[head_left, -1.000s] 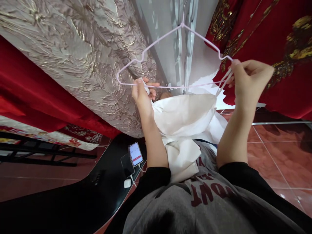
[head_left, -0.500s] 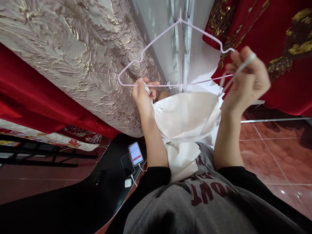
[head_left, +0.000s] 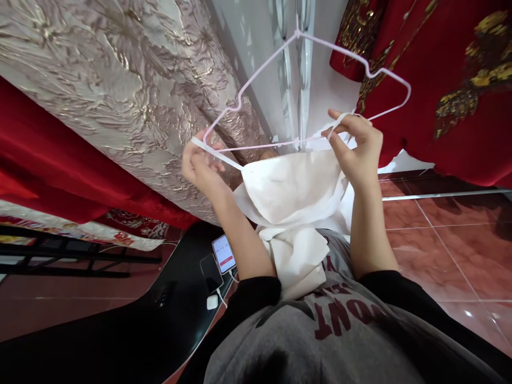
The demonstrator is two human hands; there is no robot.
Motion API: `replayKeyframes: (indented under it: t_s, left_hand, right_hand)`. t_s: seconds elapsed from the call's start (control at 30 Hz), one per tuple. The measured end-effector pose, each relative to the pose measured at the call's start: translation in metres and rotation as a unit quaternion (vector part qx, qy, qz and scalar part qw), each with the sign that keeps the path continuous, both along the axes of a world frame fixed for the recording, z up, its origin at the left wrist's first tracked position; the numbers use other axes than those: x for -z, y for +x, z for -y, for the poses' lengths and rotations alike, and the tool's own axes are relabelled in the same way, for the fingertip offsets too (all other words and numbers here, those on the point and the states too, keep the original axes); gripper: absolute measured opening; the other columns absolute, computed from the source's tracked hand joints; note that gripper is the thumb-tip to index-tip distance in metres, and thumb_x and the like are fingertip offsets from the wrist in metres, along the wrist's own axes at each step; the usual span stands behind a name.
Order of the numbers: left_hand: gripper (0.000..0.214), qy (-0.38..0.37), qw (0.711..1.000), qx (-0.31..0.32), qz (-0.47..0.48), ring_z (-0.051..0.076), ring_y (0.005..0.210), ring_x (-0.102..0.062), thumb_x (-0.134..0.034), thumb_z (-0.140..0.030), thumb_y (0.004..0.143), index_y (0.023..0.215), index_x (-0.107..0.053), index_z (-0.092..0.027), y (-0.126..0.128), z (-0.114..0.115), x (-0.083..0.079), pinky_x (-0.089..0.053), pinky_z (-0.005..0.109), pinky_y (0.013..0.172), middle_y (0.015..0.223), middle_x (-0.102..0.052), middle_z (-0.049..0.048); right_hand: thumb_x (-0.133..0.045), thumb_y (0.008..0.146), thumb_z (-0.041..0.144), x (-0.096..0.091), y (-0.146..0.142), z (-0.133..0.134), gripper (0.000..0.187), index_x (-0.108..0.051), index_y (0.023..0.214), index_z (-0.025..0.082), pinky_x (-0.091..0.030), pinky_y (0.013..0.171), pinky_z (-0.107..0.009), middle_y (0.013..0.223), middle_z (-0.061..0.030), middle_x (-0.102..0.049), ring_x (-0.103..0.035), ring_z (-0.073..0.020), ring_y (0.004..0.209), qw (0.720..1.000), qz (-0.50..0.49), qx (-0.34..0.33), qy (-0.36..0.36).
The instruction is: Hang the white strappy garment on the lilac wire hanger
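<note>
Strap [head_left: 230,161] looped over left hand [head_left: 202,162], firmness of grip undeterminable, pale pink hanger [head_left: 297,33] with corner beside it, white garment [head_left: 292,186] below and between both hands, second strap [head_left: 340,120] across right hand [head_left: 358,144], thumb and forefinger parted, remaining grip undeterminable

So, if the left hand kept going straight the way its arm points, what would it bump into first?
Probably the pale, crinkly hanging cloth: it fills the picture just past the left hand. How big the gap is, I can't tell from this one view.
</note>
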State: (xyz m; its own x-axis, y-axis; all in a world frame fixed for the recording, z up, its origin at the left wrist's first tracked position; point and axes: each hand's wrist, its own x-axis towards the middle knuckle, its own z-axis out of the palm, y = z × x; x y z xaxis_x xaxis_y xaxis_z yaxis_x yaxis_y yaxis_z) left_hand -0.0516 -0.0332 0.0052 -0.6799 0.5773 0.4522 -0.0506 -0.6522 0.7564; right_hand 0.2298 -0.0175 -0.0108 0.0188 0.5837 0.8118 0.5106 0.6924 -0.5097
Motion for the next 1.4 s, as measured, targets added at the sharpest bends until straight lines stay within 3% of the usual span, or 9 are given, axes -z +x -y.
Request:
replayKeyframes:
  t_s: [0.13, 0.27, 0.47, 0.6, 0.73, 0.97, 1.13, 1.27, 1.4]
  left_hand:
    - [0.020, 0.104, 0.990, -0.064, -0.073, 0.021, 0.097, -0.074, -0.072, -0.008, 0.094, 0.094, -0.082, -0.025, -0.011, 0.002, 0.000, -0.054, 0.031, 0.072, 0.107, -0.081, 0.0002]
    - [0.005, 0.084, 0.980, 0.014, -0.179, 0.026, 0.115, -0.071, -0.081, -0.023, 0.097, 0.102, -0.082, -0.025, -0.010, -0.003, -0.014, -0.054, 0.043, 0.105, 0.110, -0.080, 0.0012]
    - [0.017, -0.038, 0.962, 0.141, -0.231, 0.025, 0.093, -0.065, -0.081, -0.014, 0.096, 0.083, -0.077, -0.024, -0.006, -0.014, -0.058, -0.054, 0.034, 0.081, 0.079, -0.070, 0.0019]
    - [0.042, -0.070, 0.937, 0.109, -0.325, 0.017, 0.065, -0.052, -0.063, 0.007, 0.096, 0.067, -0.072, -0.021, -0.010, -0.026, -0.075, -0.044, 0.031, 0.070, 0.061, -0.057, -0.0007]
    - [0.039, -0.047, 0.960, 0.042, -0.273, 0.016, 0.066, -0.054, -0.063, -0.002, 0.099, 0.064, -0.070, -0.018, -0.010, -0.036, -0.057, -0.040, 0.033, 0.068, 0.064, -0.061, 0.0014]
    - [0.018, 0.006, 0.988, 0.054, 0.142, 0.015, 0.064, -0.061, -0.051, -0.029, 0.113, 0.097, -0.056, -0.024, 0.046, -0.022, -0.015, -0.044, 0.030, 0.065, 0.071, -0.061, -0.0018]
    - [0.029, 0.073, 0.985, 0.094, 0.123, 0.015, 0.051, -0.053, -0.031, -0.018, 0.116, 0.094, -0.050, -0.024, 0.080, -0.015, -0.022, -0.050, 0.027, 0.063, 0.055, -0.044, -0.0051]
    - [0.027, -0.005, 0.985, 0.110, 0.130, 0.014, 0.049, -0.058, -0.037, -0.017, 0.115, 0.093, -0.052, -0.023, 0.068, -0.015, -0.023, -0.046, 0.024, 0.054, 0.054, -0.048, -0.0049]
    - [0.022, -0.046, 0.984, 0.115, 0.128, 0.014, 0.051, -0.063, -0.041, -0.018, 0.114, 0.096, -0.054, -0.023, 0.060, -0.018, -0.018, -0.043, 0.022, 0.050, 0.056, -0.052, -0.0041]
  right_hand:
    - [-0.068, 0.098, 0.037, -0.001, 0.000, 0.002, 0.024, -0.075, 0.121, 0.033, -0.041, 0.119, -0.063, 0.095, -0.0023, -0.079, -0.072, -0.0307, 0.115, 1.000, -0.013, -0.026, 0.000]
    - [-0.068, 0.097, 0.034, 0.001, -0.005, 0.003, 0.025, -0.075, 0.122, 0.033, -0.041, 0.119, -0.062, 0.091, -0.0004, -0.078, -0.073, -0.0290, 0.111, 0.999, -0.023, -0.023, 0.003]
    - [-0.069, 0.094, 0.031, -0.006, -0.008, 0.012, 0.021, -0.078, 0.112, 0.030, -0.048, 0.110, -0.056, 0.092, -0.0006, -0.079, -0.073, -0.0275, 0.105, 0.999, -0.045, 0.005, 0.015]
    - [-0.071, 0.090, 0.030, -0.010, -0.010, 0.017, 0.019, -0.079, 0.107, 0.031, -0.048, 0.109, -0.054, 0.096, -0.0003, -0.081, -0.072, -0.0271, 0.104, 0.998, -0.056, 0.004, 0.002]
    - [-0.071, 0.089, 0.031, -0.011, -0.011, 0.019, 0.016, -0.079, 0.103, 0.031, -0.046, 0.111, -0.056, 0.100, 0.0000, -0.081, -0.071, -0.0277, 0.104, 0.999, -0.051, 0.016, -0.006]
    - [-0.074, 0.089, 0.027, -0.010, -0.020, 0.024, 0.021, -0.078, 0.108, 0.031, -0.051, 0.106, -0.052, 0.105, 0.0004, -0.082, -0.072, -0.0264, 0.105, 1.000, -0.023, -0.008, -0.018]
    - [-0.075, 0.091, 0.034, -0.008, -0.013, 0.019, 0.020, -0.077, 0.110, 0.030, -0.056, 0.102, -0.050, 0.107, -0.0019, -0.081, -0.073, -0.0259, 0.106, 0.997, -0.064, -0.038, 0.013]
    - [-0.080, 0.085, 0.037, -0.002, 0.023, 0.000, 0.024, -0.078, 0.107, 0.027, -0.059, 0.095, -0.051, 0.110, -0.0082, -0.078, -0.075, -0.0296, 0.106, 0.963, -0.243, 0.044, 0.108]
    - [-0.082, 0.082, 0.035, -0.004, 0.057, -0.016, 0.025, -0.079, 0.103, 0.021, -0.058, 0.094, -0.052, 0.105, -0.0147, -0.078, -0.075, -0.0308, 0.099, 0.954, -0.285, 0.062, 0.068]
